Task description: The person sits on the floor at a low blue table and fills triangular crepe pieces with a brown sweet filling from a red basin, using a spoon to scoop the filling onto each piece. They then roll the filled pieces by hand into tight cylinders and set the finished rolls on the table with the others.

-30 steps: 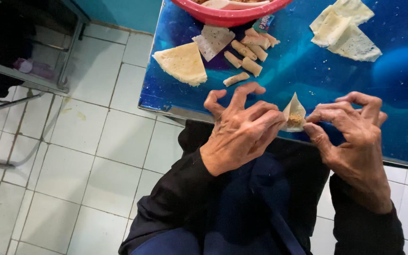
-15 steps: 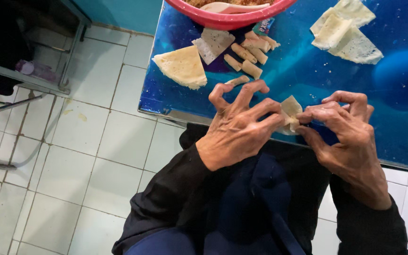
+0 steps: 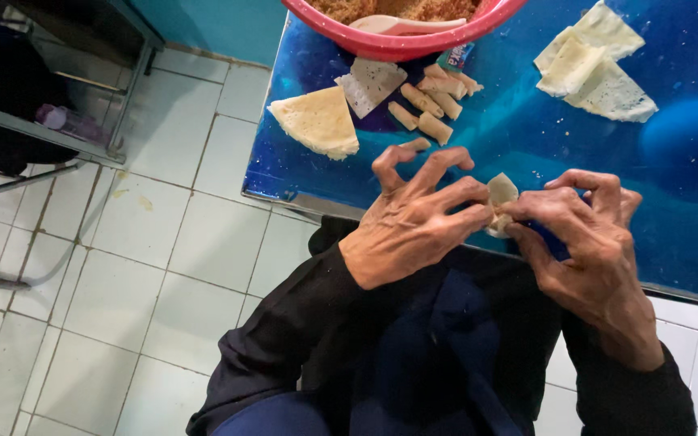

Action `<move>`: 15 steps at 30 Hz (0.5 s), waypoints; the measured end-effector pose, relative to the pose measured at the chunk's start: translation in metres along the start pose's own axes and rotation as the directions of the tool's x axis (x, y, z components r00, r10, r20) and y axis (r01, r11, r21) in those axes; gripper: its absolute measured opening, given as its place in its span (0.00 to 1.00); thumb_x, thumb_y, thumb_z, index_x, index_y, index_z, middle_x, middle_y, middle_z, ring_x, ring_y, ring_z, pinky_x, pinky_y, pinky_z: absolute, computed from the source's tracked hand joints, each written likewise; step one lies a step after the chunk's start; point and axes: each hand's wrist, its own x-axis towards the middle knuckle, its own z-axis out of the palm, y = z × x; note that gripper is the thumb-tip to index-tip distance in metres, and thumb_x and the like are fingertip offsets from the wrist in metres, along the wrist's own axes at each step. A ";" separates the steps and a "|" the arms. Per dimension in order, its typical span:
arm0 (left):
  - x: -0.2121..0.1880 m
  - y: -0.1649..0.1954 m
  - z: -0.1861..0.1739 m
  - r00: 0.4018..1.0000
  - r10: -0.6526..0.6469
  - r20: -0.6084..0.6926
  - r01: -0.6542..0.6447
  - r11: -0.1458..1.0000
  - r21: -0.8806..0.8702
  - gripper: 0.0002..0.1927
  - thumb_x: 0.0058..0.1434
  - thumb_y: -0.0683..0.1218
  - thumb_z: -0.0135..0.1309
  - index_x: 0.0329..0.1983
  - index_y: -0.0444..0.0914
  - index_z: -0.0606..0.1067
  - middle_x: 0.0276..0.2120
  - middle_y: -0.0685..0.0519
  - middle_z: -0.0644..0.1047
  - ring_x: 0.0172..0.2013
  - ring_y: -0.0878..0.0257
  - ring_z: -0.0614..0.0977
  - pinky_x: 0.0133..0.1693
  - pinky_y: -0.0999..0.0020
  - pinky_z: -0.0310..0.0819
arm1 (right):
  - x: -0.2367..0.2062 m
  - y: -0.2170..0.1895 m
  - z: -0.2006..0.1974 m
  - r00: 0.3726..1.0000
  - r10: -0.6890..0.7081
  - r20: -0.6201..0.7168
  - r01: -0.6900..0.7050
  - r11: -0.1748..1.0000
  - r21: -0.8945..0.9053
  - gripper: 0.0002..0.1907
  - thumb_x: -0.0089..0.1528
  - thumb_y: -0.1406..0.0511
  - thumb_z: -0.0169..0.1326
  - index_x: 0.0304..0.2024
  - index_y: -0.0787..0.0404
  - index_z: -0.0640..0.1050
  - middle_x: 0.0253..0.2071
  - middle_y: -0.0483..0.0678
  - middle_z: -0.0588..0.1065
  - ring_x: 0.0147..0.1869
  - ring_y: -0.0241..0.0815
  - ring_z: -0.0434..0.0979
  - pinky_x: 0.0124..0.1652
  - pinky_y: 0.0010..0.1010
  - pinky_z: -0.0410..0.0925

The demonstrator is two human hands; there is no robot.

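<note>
Both hands meet at the near edge of a blue table. My left hand and my right hand pinch one small pale pastry wrapper between their fingertips, and it is partly folded. Much of the wrapper is hidden by the fingers. Several finished small rolls lie on the table just beyond the left hand, below a pink bowl of brown crumbly filling with a white spoon in it.
A folded triangular stack of wrappers lies at the table's left. More pale wrapper pieces lie at the far right. White tiled floor spreads to the left, with a metal frame at the upper left. Dark clothing covers my lap.
The wrapper has gone from an open triangle to a tighter, smaller fold as both hands closed in on it. The view shifted slightly, showing more of the bowl.
</note>
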 end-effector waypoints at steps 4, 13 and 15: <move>-0.002 -0.001 0.001 1.000 0.000 0.023 0.000 1.000 -0.027 0.12 0.61 0.47 0.64 0.46 0.51 0.76 0.49 0.65 0.75 0.64 0.61 0.69 0.65 0.43 0.47 | 0.000 -0.002 -0.001 1.000 0.000 -0.021 0.001 1.000 0.016 0.16 0.56 0.66 0.69 0.46 0.51 0.80 0.50 0.38 0.80 0.60 0.43 0.72 0.61 0.38 0.56; 0.000 -0.002 0.003 0.998 -0.023 0.051 0.027 0.995 -0.092 0.13 0.60 0.49 0.64 0.46 0.47 0.76 0.46 0.63 0.75 0.62 0.59 0.69 0.63 0.44 0.46 | 0.010 -0.024 -0.008 0.992 -0.123 -0.014 0.117 0.968 -0.222 0.16 0.51 0.65 0.71 0.40 0.54 0.83 0.43 0.41 0.79 0.54 0.48 0.73 0.57 0.50 0.54; 0.001 -0.002 0.003 0.998 -0.024 0.051 0.030 0.994 -0.107 0.13 0.60 0.50 0.64 0.45 0.47 0.76 0.44 0.62 0.75 0.61 0.59 0.69 0.61 0.43 0.46 | 0.009 -0.025 -0.009 0.989 -0.147 -0.007 0.138 0.946 -0.293 0.13 0.53 0.66 0.71 0.39 0.53 0.83 0.41 0.40 0.80 0.53 0.46 0.74 0.55 0.50 0.54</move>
